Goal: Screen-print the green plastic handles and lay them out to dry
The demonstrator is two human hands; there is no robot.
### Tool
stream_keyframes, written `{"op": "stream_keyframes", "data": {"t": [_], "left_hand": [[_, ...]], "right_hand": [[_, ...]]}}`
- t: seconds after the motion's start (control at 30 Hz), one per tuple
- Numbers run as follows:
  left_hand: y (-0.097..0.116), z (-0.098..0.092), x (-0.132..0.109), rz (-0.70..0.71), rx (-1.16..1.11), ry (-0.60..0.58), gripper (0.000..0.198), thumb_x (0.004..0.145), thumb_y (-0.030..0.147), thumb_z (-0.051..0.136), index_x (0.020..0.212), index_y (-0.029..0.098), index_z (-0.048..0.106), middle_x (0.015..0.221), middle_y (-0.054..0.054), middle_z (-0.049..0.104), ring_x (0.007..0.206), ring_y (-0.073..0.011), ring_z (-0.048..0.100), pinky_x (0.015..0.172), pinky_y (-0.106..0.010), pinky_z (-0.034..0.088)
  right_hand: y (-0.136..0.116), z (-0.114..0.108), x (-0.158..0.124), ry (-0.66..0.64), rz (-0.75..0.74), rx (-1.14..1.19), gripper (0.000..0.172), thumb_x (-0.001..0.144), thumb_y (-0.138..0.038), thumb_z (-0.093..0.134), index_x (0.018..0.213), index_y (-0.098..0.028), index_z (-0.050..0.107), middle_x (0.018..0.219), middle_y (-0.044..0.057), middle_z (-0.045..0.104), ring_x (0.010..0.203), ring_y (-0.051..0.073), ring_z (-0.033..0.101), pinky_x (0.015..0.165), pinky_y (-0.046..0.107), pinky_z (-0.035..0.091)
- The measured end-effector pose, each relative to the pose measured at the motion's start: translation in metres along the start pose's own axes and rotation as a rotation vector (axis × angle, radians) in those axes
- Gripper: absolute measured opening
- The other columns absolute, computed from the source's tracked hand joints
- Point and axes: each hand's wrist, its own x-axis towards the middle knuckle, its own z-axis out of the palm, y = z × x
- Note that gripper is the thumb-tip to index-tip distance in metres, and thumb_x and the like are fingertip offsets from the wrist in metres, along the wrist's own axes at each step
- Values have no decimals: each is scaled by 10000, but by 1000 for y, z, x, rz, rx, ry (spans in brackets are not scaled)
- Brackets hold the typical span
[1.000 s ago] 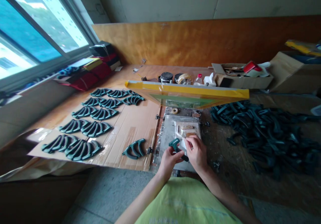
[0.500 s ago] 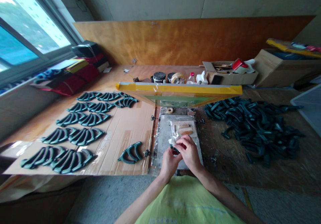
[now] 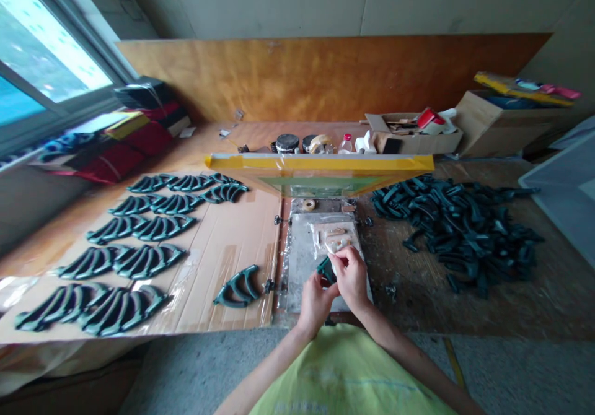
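Note:
My left hand (image 3: 315, 300) and my right hand (image 3: 351, 277) meet over a grey metal plate (image 3: 300, 260) at the table's front edge. Both are closed around one dark green curved plastic part (image 3: 326, 269), of which only a small bit shows between the fingers. A clear plastic sheet with pale wooden blocks (image 3: 333, 239) lies on the plate just beyond my fingertips. Above the plate a yellow-taped printing screen frame (image 3: 320, 165) stands raised on its hinges.
Rows of green curved parts (image 3: 139, 229) lie on cardboard at the left, and one more (image 3: 238, 286) sits alone near the plate. A large heap of dark parts (image 3: 458, 226) fills the right. Jars, tape and boxes (image 3: 411, 136) stand behind the frame.
The green part, held out in the open a second ago, is now mostly covered by both hands, which closed together over the plate. The camera view swung to the right.

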Motion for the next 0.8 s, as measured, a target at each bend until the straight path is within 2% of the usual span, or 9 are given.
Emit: {"op": "stream_keyframes", "data": {"t": [0.17,0.3,0.43,0.5,0.6,0.7,0.8], "left_hand": [[-6,4,-4,-59,-116,-45,316,663,349,760,888,153,655,752,-25,673,690,-166,609,649,-242,470],[-4,5,-3,-133,-201,-60,391,650,404,768,916,153,628,704,-11,646,648,-162,610,618,-246,477],[4,5,-2,-75,-130,-93,258,652,346,742,770,156,614,651,6,628,649,-160,590,603,-229,448],[8,5,-3,-35,-69,-87,226,642,326,743,713,157,610,646,2,634,668,-167,586,604,-226,439],[11,5,-5,-49,-82,-101,225,642,323,750,733,157,628,647,0,636,655,-163,583,612,-233,448],[11,6,-7,-118,-238,-139,308,631,342,778,835,157,641,686,-1,631,639,-148,588,636,-250,483],[12,7,-6,-212,-356,-139,402,598,367,813,889,155,633,698,6,613,618,-137,587,644,-276,516]], "right_hand": [[19,-19,16,40,-53,-125,232,904,-294,551,692,-221,492,694,-7,533,643,146,532,644,270,431],[12,-37,18,80,-141,-167,196,921,-277,540,734,-225,514,738,12,557,703,155,563,676,274,452],[-9,-30,3,-60,-256,-153,201,946,-226,483,750,-238,528,765,24,575,736,157,590,690,272,476],[-10,-22,0,-94,-272,-182,229,954,-213,448,742,-242,529,756,26,570,716,157,585,675,274,476],[3,-18,8,-67,-265,-231,240,952,-210,440,729,-238,520,761,33,572,731,165,584,681,281,474],[18,-28,22,-19,-238,-272,250,947,-231,458,699,-236,494,735,26,559,707,168,571,657,281,464],[17,-39,25,14,-215,-261,229,939,-242,483,712,-234,504,735,22,555,717,166,573,669,281,464]]}}
